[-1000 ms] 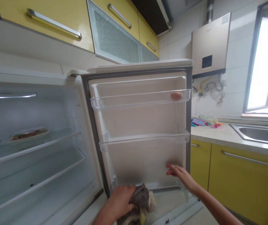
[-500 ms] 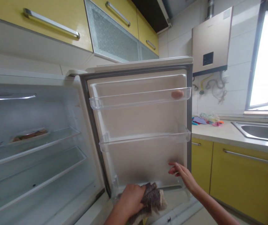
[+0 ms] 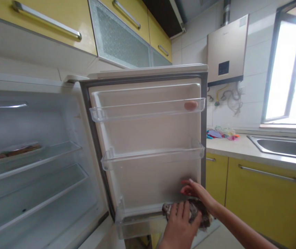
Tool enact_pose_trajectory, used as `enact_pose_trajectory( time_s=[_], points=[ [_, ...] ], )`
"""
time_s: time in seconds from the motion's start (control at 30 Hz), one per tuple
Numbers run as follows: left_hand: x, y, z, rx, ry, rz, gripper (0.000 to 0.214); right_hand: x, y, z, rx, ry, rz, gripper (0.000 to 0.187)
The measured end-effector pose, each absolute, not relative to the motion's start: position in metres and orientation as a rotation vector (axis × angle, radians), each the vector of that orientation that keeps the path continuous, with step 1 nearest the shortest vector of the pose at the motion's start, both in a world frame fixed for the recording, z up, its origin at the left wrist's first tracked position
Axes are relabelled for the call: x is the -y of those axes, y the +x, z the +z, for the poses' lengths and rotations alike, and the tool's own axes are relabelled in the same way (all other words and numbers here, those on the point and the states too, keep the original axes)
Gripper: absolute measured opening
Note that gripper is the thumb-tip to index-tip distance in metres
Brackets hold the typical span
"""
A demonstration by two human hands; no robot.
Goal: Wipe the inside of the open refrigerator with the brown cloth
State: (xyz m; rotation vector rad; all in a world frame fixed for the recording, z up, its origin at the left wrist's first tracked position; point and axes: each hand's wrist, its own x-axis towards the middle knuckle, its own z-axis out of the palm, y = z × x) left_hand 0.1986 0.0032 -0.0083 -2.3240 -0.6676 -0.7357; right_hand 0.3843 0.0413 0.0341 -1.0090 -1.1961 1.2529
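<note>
A dark brown-grey patterned cloth (image 3: 196, 211) lies bunched at the right end of the bottom door shelf (image 3: 134, 228). My left hand (image 3: 182, 221) is closed over it, its fingers spread across the fabric. Just above the cloth is my right hand (image 3: 198, 192), fingers loosely bent and apart, with nothing seen in them. It hovers close to the lower right of the open fridge door (image 3: 148, 135); whether it touches the door I cannot tell.
Above are the clear middle shelf (image 3: 153, 155) and the top shelf (image 3: 142, 111), with an egg (image 3: 190, 105). At left, the fridge interior holds a wrapped tray (image 3: 19, 150). A counter (image 3: 225, 147) with colourful cloths (image 3: 219, 134) and a sink (image 3: 285, 147) stands right.
My left hand has slid the cloth to the right along the bottom door shelf, nearer my right hand. My right hand stays near the door's lower right. The view has turned slightly right.
</note>
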Motion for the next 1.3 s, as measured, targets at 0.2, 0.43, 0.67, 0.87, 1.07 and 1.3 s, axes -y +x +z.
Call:
enact_pose_trajectory(
  time_s=[0.2,0.43,0.67,0.87,1.07,1.3],
  points=[
    [-0.008,0.165,0.002,0.693,-2.525,-0.852,0.035,-0.045,0.385,0.031,1.190,-1.047,1.220,0.073],
    [-0.026,0.170,0.073,1.398,-3.126,-0.287,0.061,-0.041,0.381,0.042,1.208,-1.065,1.230,0.077],
    [-0.065,0.208,0.076,1.355,-3.212,0.574,0.060,-0.040,0.378,0.047,1.214,-1.096,1.219,0.078],
    [-0.037,0.243,0.064,1.387,-3.055,0.347,0.051,-0.041,0.372,0.042,1.359,-1.181,1.196,0.081],
    [-0.021,0.242,0.061,1.468,-2.989,0.193,0.046,-0.044,0.374,0.047,1.815,-1.226,0.984,0.065],
    [-0.023,0.218,0.068,1.495,-3.011,0.107,0.049,-0.050,0.382,0.040,1.771,-1.220,0.948,0.064]
  ],
)
